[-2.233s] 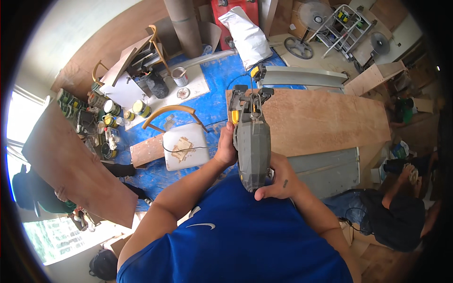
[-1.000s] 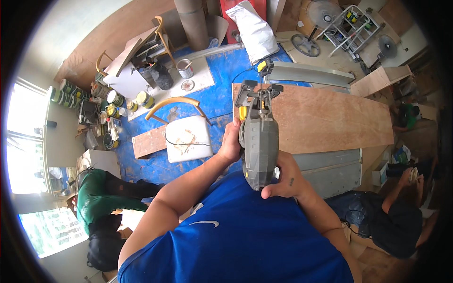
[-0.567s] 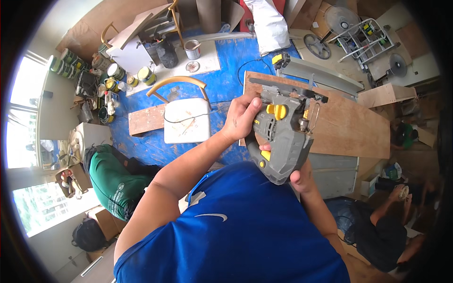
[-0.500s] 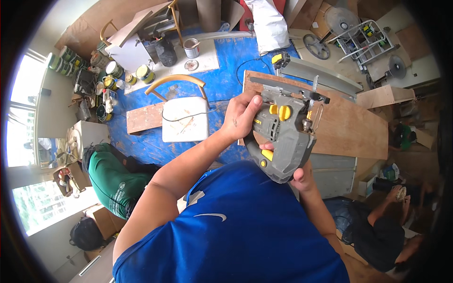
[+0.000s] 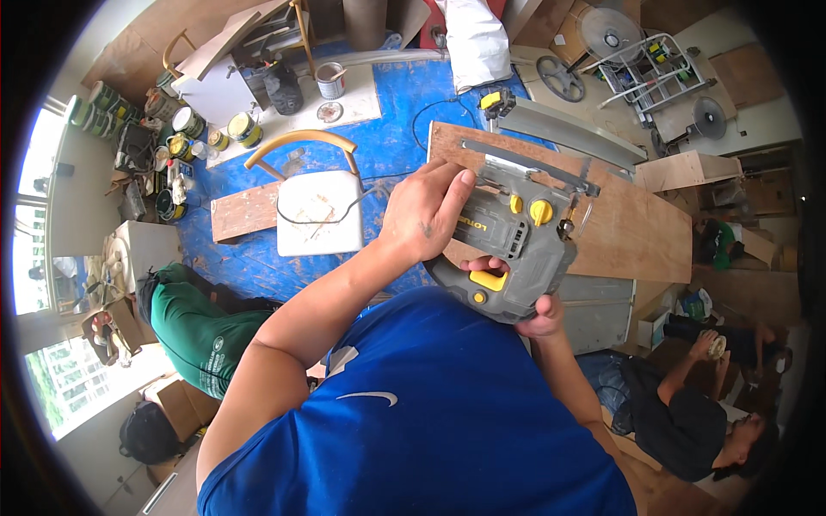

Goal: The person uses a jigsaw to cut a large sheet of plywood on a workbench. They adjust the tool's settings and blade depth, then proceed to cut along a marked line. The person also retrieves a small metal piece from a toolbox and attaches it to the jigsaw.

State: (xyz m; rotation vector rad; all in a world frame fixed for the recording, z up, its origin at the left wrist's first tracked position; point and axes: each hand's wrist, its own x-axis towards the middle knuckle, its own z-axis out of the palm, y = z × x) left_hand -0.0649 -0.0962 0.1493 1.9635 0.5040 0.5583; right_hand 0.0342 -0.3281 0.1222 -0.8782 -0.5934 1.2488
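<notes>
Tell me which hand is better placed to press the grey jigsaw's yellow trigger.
Probably the right hand: its fingers seem curled through the dark looped handle, beside the trigger. The left hand holds nearer the dark flat base.

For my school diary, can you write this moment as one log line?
left hand: gripping jigsaw; right hand: holding jigsaw; chair: left of jigsaw; wooden board: partly behind jigsaw

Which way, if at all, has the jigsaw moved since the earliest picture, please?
Yes: against the large wooden board, the jigsaw has shifted to the right, and it has also turned so that its side faces the camera.
</notes>
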